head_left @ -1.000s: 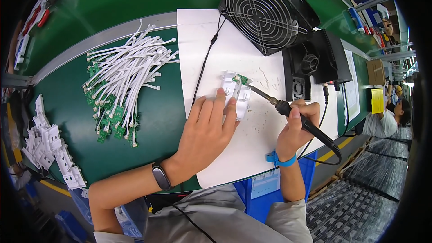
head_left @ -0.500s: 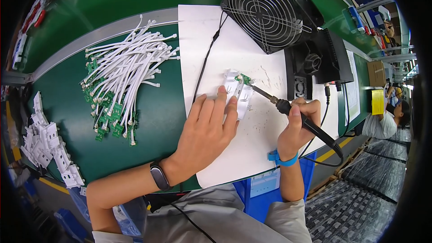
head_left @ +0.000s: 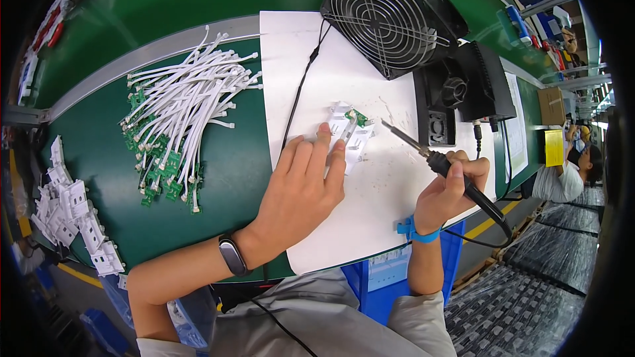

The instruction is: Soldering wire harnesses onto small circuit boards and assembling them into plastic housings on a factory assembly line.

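A white plastic holder (head_left: pixel 357 145) lies on the white sheet, with a small green circuit board (head_left: pixel 358 117) at its far end. My left hand (head_left: pixel 301 182) bears down on the holder's near left side, its index finger and thumb gripping it and covering part of it. Closed around the black handle of a soldering iron (head_left: pixel 440 162) is my right hand (head_left: pixel 452 195). The iron's tip points up and left, just right of the board and apart from it.
Many white cables with green boards (head_left: pixel 192 99) lie piled at left. White plastic holders (head_left: pixel 76 208) stack at the far left edge. A black fan (head_left: pixel 383 20) stands at the back, beside a black box (head_left: pixel 489 82) and an iron stand (head_left: pixel 440 102). Another person (head_left: pixel 562 182) is far right.
My right hand has drawn the soldering iron rightward, so its tip has left the board. My left hand stays on the holder, shifted very slightly left.
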The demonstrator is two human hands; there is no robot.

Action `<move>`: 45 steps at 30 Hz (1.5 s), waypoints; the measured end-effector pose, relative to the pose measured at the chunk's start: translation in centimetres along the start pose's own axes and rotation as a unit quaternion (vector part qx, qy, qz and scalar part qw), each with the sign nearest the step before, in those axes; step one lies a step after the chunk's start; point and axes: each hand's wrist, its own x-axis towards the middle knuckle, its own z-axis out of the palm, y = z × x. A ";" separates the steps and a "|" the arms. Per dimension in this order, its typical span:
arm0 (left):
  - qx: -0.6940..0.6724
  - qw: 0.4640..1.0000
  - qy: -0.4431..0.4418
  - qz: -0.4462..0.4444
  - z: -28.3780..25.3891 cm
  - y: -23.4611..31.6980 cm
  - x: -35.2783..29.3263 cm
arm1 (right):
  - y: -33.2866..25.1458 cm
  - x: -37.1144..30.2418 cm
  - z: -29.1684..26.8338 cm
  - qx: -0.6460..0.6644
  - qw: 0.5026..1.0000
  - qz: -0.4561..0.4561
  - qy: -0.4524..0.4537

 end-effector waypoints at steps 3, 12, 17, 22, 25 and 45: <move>-0.007 1.000 -0.004 -0.003 -0.1 -0.1 0.1 | -0.2 0.7 -1.0 -0.009 1.000 -0.025 0.014; -0.007 1.000 -0.007 -0.007 -0.4 -0.1 0.1 | -0.3 4.8 -6.3 -0.146 0.980 -0.073 0.111; -0.011 1.000 -0.001 0.003 -0.3 -0.4 0.0 | 1.1 7.4 -3.7 -0.166 0.985 -0.035 0.024; -0.011 1.000 0.005 0.006 -0.5 -0.4 -0.2 | 3.6 8.5 -0.5 -0.193 0.976 -0.007 -0.098; -0.019 1.000 0.010 0.008 -0.5 -0.4 -0.1 | 2.7 8.5 -0.4 -0.247 0.961 0.027 -0.119; -0.113 0.989 -0.026 -0.090 -8.7 -1.4 0.1 | -1.0 -2.7 -4.6 -0.274 0.923 0.104 -0.249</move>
